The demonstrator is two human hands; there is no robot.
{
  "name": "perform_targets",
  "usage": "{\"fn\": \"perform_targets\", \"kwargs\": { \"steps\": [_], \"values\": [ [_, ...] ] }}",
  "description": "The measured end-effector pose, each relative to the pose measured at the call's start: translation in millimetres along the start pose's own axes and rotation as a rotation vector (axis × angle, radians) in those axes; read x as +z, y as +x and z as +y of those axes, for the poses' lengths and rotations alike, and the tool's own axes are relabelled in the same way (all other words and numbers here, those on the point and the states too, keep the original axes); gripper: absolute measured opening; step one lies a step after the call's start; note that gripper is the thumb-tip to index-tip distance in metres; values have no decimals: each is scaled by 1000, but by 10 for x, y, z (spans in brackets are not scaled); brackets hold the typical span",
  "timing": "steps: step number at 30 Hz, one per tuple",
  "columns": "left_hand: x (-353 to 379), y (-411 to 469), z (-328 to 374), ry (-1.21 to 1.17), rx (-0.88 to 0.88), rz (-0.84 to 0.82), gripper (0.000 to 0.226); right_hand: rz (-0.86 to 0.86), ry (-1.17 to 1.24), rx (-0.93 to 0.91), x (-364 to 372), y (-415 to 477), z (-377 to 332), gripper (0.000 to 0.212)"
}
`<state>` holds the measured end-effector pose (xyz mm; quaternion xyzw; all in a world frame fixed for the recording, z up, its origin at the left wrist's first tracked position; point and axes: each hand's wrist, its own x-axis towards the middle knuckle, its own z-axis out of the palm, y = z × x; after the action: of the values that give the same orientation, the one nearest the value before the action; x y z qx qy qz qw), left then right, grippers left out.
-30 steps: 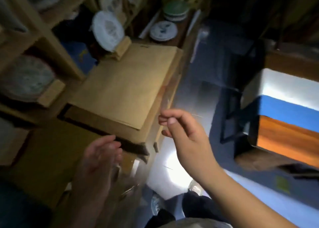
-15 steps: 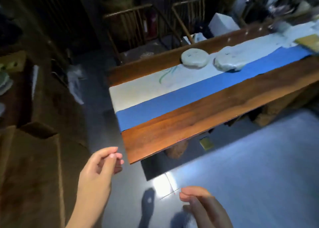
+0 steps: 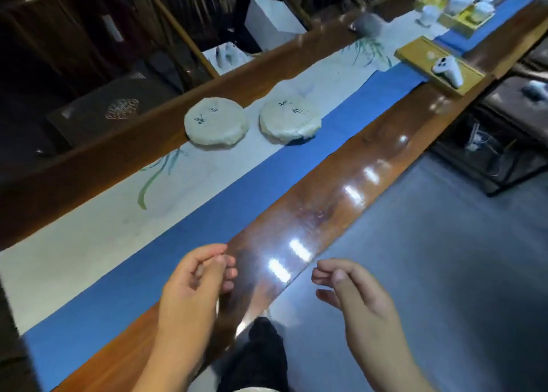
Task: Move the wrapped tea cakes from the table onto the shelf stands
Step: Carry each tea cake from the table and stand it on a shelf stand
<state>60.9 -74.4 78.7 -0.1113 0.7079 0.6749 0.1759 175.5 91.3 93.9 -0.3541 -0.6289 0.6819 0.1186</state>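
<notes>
Two round tea cakes in white paper lie side by side on the cream part of the table runner: the left tea cake (image 3: 215, 122) and the right tea cake (image 3: 290, 119). Both carry small dark writing on top. My left hand (image 3: 197, 282) hovers over the near wooden edge of the long table (image 3: 332, 202), fingers loosely curled, holding nothing. My right hand (image 3: 353, 291) is beside it, just off the table edge above the floor, fingers also loosely curled and empty. Both hands are well short of the cakes. The shelf stands are out of view.
A blue strip of the runner (image 3: 237, 190) lies between me and the cakes. Far right stand a wooden tray (image 3: 439, 62) with a white controller (image 3: 447, 68) and white tea cups (image 3: 462, 3). Wooden chairs and a white box (image 3: 272, 21) sit behind the table.
The view has swung from the wooden shelf with its stands round to the long table. I am now closer to the table, and both empty hands have come up over its near edge.
</notes>
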Motion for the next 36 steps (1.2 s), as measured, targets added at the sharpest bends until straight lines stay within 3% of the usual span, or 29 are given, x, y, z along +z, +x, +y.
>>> {"fn": "perform_targets", "kwargs": {
  "steps": [2, 8, 15, 17, 20, 22, 24, 28, 33, 36],
  "values": [
    [151, 300, 117, -3, -34, 0, 20, 13, 47, 2, 120, 523, -264, 28],
    [617, 909, 525, 20, -86, 44, 18, -26, 80, -61, 359, 1864, -872, 23],
    [1509, 1926, 805, 257, -32, 117, 15, -150, -8, 38, -36, 2864, -772, 28],
    [1855, 2253, 868, 143, -46, 166, 12, -189, -14, 66, -208, 3248, -726, 24],
    [2286, 2732, 901, -110, -90, 219, 32, -249, -101, 89, -444, 3891, -727, 22],
    [2467, 3003, 846, -23, -81, 289, 14, -290, -205, 64, -528, 4267, -744, 21],
    [2601, 3199, 714, 78, -94, 370, 18, -327, -258, 85, -559, 4613, -725, 20],
    [2779, 3398, 374, 137, -269, 460, 18, -437, -419, 47, -420, 5168, -618, 17],
    [2909, 3581, 132, -26, -579, 446, 45, -491, -378, 95, 56, 5698, -518, 10],
    [2997, 3655, 87, -135, -617, 367, 45, -583, -510, 128, 210, 5917, -346, 25]
  ]
}}
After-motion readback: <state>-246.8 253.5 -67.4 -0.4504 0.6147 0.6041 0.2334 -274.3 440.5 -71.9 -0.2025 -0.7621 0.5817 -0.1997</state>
